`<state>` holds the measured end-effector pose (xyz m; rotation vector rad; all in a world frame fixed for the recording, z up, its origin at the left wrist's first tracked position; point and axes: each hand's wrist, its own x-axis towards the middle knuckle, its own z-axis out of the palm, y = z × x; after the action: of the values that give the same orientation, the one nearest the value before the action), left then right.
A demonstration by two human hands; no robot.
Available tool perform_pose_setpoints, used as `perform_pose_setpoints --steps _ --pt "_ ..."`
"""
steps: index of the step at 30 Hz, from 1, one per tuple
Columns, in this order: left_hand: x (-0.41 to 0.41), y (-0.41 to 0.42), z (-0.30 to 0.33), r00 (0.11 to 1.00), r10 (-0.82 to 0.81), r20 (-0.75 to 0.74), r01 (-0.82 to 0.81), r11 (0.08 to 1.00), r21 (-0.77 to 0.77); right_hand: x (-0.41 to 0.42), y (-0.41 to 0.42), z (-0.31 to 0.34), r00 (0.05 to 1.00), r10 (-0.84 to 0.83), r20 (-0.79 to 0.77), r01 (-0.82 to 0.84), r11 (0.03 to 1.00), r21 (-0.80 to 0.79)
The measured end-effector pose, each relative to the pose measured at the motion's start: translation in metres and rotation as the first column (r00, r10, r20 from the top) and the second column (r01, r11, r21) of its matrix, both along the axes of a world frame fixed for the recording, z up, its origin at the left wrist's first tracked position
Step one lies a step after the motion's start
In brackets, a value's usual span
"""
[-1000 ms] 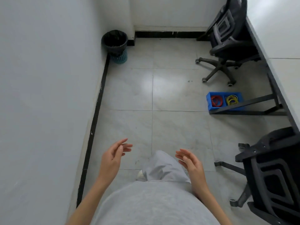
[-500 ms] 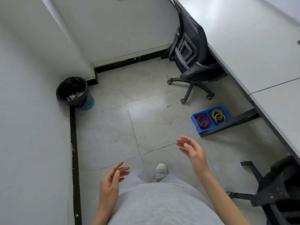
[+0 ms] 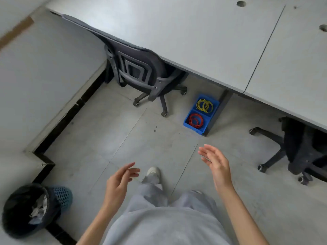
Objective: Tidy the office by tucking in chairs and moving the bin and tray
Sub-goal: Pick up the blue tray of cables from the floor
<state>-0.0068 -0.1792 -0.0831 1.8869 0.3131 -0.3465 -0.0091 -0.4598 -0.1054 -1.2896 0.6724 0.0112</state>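
On the tiled floor (image 3: 99,131), beside the dark foot of the desk frame, lies the blue tray (image 3: 201,114). It has two compartments: yellow bands (image 3: 204,105) in the one nearer the tabletop, red bands (image 3: 195,120) in the one nearer the person. The tray touches or sits just beside the frame foot; cannot tell which.

Left chair (image 3: 139,71): black, mesh back, backrest against the edge of the white tabletop (image 3: 203,38), seat partly under it, castor base out on the floor. Right chair (image 3: 299,152): black, at the right edge of the view, seat partly under the tabletop, two castor legs reaching out toward the person.

Bin (image 3: 30,209): bottom left, by the wall corner and the black skirting. Blue lattice basket with a black liner; crumpled paper inside. Well apart from the tray.

Left hand (image 3: 118,183): raised in front of the body, fingers loosely extended, holding nothing. Right hand (image 3: 216,164): raised higher and nearer the tray, palm turned inward, fingers straight and spread, holding nothing. Neither hand touches any object.

Grey trousers and one light shoe (image 3: 153,171) visible between the hands.
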Motion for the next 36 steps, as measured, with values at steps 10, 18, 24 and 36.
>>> perform_pose_setpoints --steps 10,18,24,36 --pt "0.176 -0.039 -0.097 0.903 -0.428 0.039 0.427 0.904 0.03 0.017 0.016 -0.096 0.918 -0.392 -0.058 0.388 0.919 -0.07" --pt "0.232 -0.128 -0.325 0.779 -0.622 0.082 0.619 0.783 0.062 0.082 -0.018 -0.318 0.949 -0.314 -0.011 0.305 0.93 -0.205" --pt "0.282 -0.183 -0.521 0.625 -0.772 0.115 0.734 0.631 0.25 0.147 -0.057 -0.522 0.968 -0.214 -0.13 0.16 0.928 -0.337" --pt "0.35 -0.25 -0.689 0.386 -0.921 0.048 0.707 0.328 0.626 0.207 -0.099 -0.674 0.905 -0.283 -0.318 0.21 0.946 -0.247"
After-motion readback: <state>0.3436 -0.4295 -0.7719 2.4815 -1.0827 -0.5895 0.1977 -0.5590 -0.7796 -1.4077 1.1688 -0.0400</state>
